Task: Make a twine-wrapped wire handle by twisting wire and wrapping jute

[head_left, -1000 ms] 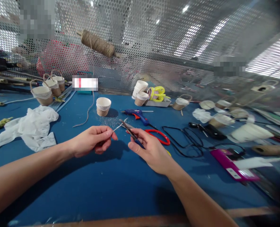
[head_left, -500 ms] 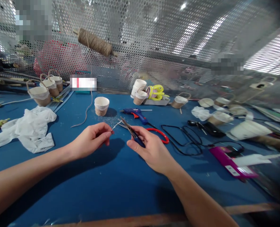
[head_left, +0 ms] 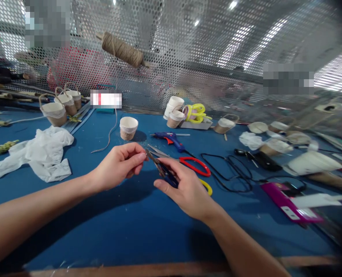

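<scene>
My left hand (head_left: 120,165) is closed in a pinch, fingertips pressed together on a thin pale strand too small to make out now. My right hand (head_left: 185,188) grips a small blue-handled thread snipper (head_left: 162,171), its blades pointing up-left at my left fingertips. Both hands hover over the blue table (head_left: 130,227) near its middle. Just behind my right hand lie red-handled scissors (head_left: 195,165). A paper cup wrapped in twine (head_left: 128,128) stands beyond my left hand.
A blue glue gun (head_left: 171,139) and a black cable (head_left: 231,173) lie behind the scissors. A crumpled white cloth (head_left: 38,152) sits left, small cup baskets (head_left: 55,111) far left. A twine spool (head_left: 121,50) hangs on the mesh screen. A magenta case (head_left: 289,202) lies right.
My left fingertips have moved right, up to the snipper's blades. The short strand that stuck out from them before no longer shows.
</scene>
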A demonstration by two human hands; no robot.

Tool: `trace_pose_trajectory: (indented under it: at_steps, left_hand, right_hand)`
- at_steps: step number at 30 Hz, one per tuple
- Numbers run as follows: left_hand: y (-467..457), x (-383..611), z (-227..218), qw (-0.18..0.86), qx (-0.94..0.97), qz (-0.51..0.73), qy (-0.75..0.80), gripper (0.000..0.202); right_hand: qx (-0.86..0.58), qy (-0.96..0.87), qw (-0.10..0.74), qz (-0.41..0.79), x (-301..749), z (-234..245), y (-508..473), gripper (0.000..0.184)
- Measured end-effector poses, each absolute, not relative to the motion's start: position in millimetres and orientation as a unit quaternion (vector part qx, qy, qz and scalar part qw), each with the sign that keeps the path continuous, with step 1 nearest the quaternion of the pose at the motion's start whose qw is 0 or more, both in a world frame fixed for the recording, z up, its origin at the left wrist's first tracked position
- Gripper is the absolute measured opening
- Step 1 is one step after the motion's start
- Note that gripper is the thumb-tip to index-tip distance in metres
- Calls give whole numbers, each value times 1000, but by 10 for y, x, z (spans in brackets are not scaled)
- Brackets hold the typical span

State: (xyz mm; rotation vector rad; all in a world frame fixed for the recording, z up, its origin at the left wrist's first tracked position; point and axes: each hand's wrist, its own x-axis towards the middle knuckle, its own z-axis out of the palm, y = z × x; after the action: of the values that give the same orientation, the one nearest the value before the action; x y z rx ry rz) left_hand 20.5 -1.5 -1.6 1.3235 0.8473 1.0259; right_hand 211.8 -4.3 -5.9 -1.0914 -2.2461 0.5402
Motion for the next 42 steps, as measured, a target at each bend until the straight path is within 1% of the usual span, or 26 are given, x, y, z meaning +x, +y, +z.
trace_pose_trajectory:
  at_steps: [3, 5, 7, 9, 10, 12, 15, 17, 19, 21, 25, 27, 35, 42]
  left_hand:
    - [-17, 162, -24, 716, 489, 401, 295, 17]
    - [-29, 131, -33, 780, 444, 360, 253, 17]
    - [-40, 109, -39, 819, 413, 326, 227, 17]
    - [-43, 104, -37, 826, 411, 312, 225, 17]
    - [-41, 108, -33, 813, 427, 317, 236, 18]
    - [-41, 129, -24, 746, 491, 343, 291, 19]
    - [-59, 171, -27, 566, 606, 396, 394, 16]
    - [-79, 193, -43, 455, 655, 421, 433, 13]
    - [-92, 203, -61, 398, 674, 432, 447, 14]
    - [-90, 202, -69, 413, 668, 429, 445, 16]
    - [-64, 190, -53, 508, 625, 423, 415, 18]
    - [-58, 189, -44, 520, 619, 423, 409, 18]
    - [-100, 208, -67, 445, 649, 420, 452, 16]
    - [-93, 211, -68, 440, 650, 425, 451, 17]
  right_hand:
    - [-402, -852, 272, 199, 2139, -14, -47, 47]
    - [-390, -862, 255, 197, 2158, 18, -51, 48]
    - [-376, -873, 242, 192, 2175, 37, -53, 48]
    - [-376, -875, 237, 189, 2181, 41, -51, 48]
    - [-384, -872, 236, 190, 2179, 37, -50, 49]
    - [-407, -860, 240, 191, 2162, 23, -48, 48]
    - [-428, -844, 261, 190, 2123, 2, -54, 46]
    - [-431, -840, 270, 189, 2100, -6, -63, 46]
    - [-432, -840, 268, 189, 2089, -11, -68, 47]
    - [-430, -842, 265, 189, 2091, -15, -66, 48]
    - [-423, -845, 266, 190, 2112, -25, -49, 50]
    - [-426, -843, 265, 195, 2117, -25, -48, 49]
    - [-435, -834, 260, 218, 2089, -1, -71, 46]
    - [-434, -833, 259, 227, 2096, -8, -56, 46]
